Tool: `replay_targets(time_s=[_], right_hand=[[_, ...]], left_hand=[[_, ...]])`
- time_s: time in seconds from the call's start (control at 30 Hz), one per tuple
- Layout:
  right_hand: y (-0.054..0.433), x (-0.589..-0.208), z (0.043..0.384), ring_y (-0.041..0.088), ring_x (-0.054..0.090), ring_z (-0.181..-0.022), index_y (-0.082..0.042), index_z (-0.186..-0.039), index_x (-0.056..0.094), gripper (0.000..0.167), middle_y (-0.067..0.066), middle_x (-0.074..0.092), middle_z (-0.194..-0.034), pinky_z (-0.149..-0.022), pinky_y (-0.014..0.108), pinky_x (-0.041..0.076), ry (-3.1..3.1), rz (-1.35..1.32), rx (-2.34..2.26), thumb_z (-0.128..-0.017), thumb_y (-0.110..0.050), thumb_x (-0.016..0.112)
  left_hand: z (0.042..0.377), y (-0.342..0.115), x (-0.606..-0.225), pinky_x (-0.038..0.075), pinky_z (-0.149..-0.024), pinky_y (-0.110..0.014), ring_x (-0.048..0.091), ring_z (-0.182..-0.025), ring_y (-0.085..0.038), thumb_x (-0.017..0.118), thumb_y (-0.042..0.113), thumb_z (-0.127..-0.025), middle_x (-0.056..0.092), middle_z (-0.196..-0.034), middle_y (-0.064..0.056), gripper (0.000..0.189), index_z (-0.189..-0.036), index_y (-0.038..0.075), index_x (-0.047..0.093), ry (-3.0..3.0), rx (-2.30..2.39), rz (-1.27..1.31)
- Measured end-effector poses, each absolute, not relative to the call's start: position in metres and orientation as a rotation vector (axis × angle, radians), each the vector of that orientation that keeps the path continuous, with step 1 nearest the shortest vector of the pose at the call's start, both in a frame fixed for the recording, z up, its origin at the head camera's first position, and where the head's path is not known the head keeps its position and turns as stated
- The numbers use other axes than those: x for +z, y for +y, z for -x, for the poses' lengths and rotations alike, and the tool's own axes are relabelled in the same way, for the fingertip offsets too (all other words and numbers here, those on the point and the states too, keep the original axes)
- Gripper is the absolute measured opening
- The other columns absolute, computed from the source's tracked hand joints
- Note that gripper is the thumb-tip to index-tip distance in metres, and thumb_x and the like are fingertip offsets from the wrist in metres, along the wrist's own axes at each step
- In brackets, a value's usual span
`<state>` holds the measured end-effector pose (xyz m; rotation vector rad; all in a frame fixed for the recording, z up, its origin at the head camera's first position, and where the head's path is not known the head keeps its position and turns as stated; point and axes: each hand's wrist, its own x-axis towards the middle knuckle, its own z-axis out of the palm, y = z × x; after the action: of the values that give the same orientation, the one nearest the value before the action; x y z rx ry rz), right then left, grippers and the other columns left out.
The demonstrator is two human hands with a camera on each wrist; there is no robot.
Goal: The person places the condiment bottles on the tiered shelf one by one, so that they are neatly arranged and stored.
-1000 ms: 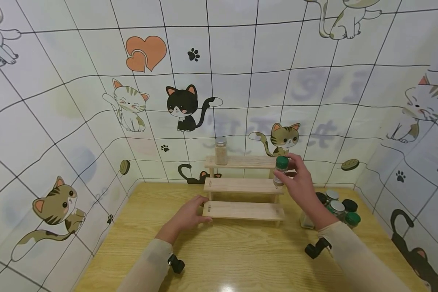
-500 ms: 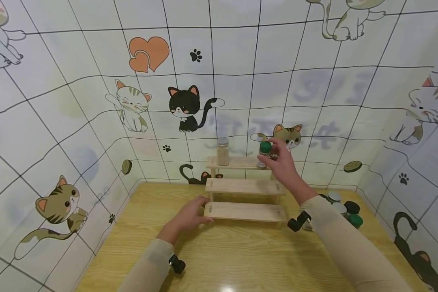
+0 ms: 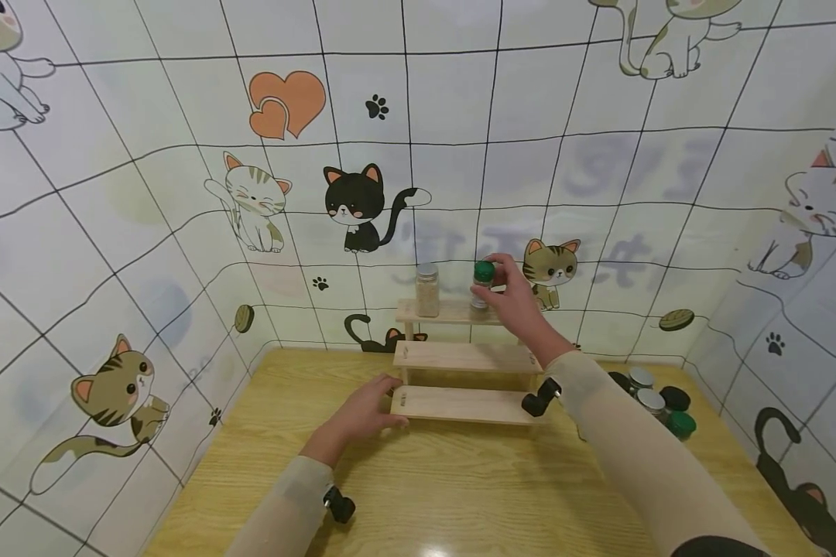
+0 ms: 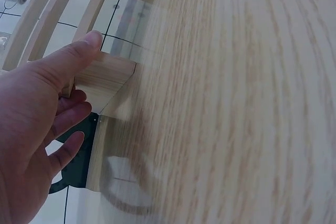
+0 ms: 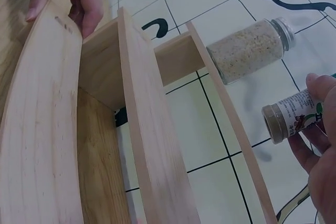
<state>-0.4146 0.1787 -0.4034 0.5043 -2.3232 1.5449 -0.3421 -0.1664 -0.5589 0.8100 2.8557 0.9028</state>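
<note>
One green-capped jar | pinched between right fingers | left fingers grip wooden rack

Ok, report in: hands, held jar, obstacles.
Right hand grips green-capped jar above top shelf. Left hand grips bottom shelf, left end. Nearby on top shelf: silver-lidded jar, apart.

A: How bright is the head view?
B: Evenly bright, the wall pale, with a small white glare on the table at the bottom edge. Soft shadow lies near the right sleeve.
A: Any distortion?
B: The grid lines bend; lens or loose sheeting, I can't tell.
A: And the wrist views?
B: Cooler in tone. The left shows a hazy reflection on the wood; the right, a jar whose small print is unreadable.
</note>
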Motion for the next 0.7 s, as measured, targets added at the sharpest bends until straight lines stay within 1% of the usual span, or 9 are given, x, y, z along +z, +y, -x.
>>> replay_targets(time_s=[0.13, 0.23, 0.37, 0.5, 0.7], right_hand=[[0.174, -0.407, 0.422, 0.029, 0.063, -0.118, -0.021, -0.152, 0.05, 0.055, 0.011, 0.062, -0.124, -0.092, 0.051, 0.052, -2.341, -0.476, 1.53, -0.106, -0.026, 0.08], [0.171, -0.408, 0.425, 0.031, 0.063, -0.117, -0.019, -0.153, 0.049, 0.057, 0.013, 0.061, -0.123, -0.093, 0.051, 0.052, -2.338, -0.478, 1.539, -0.106, -0.023, 0.08], [0.168, -0.41, 0.428, 0.032, 0.063, -0.116, -0.018, -0.155, 0.048, 0.059, 0.014, 0.061, -0.124, -0.093, 0.051, 0.053, -2.337, -0.496, 1.558, -0.106, -0.021, 0.08], [0.167, -0.418, 0.433, 0.03, 0.064, -0.116, -0.017, -0.158, 0.047, 0.06, 0.014, 0.062, -0.125, -0.091, 0.049, 0.055, -2.353, -0.53, 1.517, -0.107, -0.023, 0.079], [0.167, -0.43, 0.438, 0.028, 0.068, -0.113, -0.019, -0.16, 0.047, 0.062, 0.013, 0.064, -0.124, -0.092, 0.045, 0.059, -2.337, -0.537, 1.482, -0.107, -0.022, 0.079]], left_hand=[[0.343, -0.167, -0.56, 0.053, -0.11, -0.053, 0.065, -0.128, -0.029, 0.093, 0.041, -0.092, 0.064, -0.137, -0.005, 0.074, -0.15, 0.008, 0.061, 2.855, 0.899, -0.811], [0.344, -0.167, -0.561, 0.054, -0.109, -0.054, 0.065, -0.127, -0.03, 0.093, 0.04, -0.092, 0.064, -0.137, -0.006, 0.075, -0.15, 0.007, 0.06, 2.854, 0.911, -0.822], [0.345, -0.168, -0.561, 0.054, -0.108, -0.052, 0.065, -0.128, -0.028, 0.093, 0.042, -0.092, 0.064, -0.138, -0.005, 0.076, -0.152, 0.008, 0.06, 2.862, 0.894, -0.811], [0.345, -0.168, -0.561, 0.054, -0.109, -0.053, 0.065, -0.128, -0.029, 0.093, 0.042, -0.093, 0.064, -0.14, -0.006, 0.077, -0.153, 0.008, 0.059, 2.869, 0.892, -0.807], [0.345, -0.168, -0.56, 0.053, -0.11, -0.054, 0.064, -0.13, -0.031, 0.093, 0.041, -0.093, 0.063, -0.142, -0.008, 0.077, -0.153, 0.007, 0.058, 2.85, 0.907, -0.807]])
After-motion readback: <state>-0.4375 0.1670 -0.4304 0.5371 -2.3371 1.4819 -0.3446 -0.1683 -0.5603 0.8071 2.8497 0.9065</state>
